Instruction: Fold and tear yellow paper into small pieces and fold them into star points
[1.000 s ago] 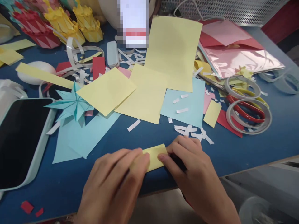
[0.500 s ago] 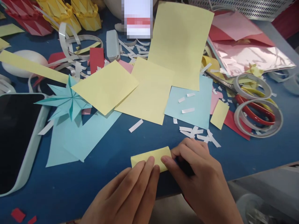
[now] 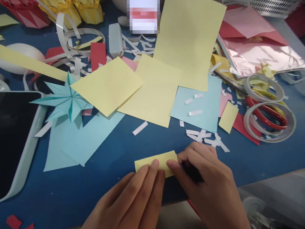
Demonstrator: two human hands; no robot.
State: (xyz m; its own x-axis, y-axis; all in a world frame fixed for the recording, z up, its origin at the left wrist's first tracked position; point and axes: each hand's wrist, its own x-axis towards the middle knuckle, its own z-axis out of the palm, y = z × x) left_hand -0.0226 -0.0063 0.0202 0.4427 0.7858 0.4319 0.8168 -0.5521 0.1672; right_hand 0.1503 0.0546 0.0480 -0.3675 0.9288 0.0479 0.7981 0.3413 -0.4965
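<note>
A small folded yellow paper (image 3: 156, 160) lies on the blue table (image 3: 114, 165) near its front edge. My left hand (image 3: 133, 200) rests with its fingers laid flat and together, the fingertips pressing the paper's near edge. My right hand (image 3: 209, 184) is curled at the paper's right end, its thumb and fingers pinching that end. Part of the paper is hidden under my fingers.
Yellow sheets (image 3: 157, 89) and light blue sheets (image 3: 200, 105) lie behind, with a folded teal paper star (image 3: 65, 103). A tablet (image 3: 14, 136) sits at left. Red-handled scissors (image 3: 264, 109) and tape rolls (image 3: 270, 127) are at right. White paper scraps (image 3: 205, 136) are scattered about.
My left hand slid back toward me, uncovering the left part of the yellow paper. The view tilted down slightly. My right hand stays at the paper's right end.
</note>
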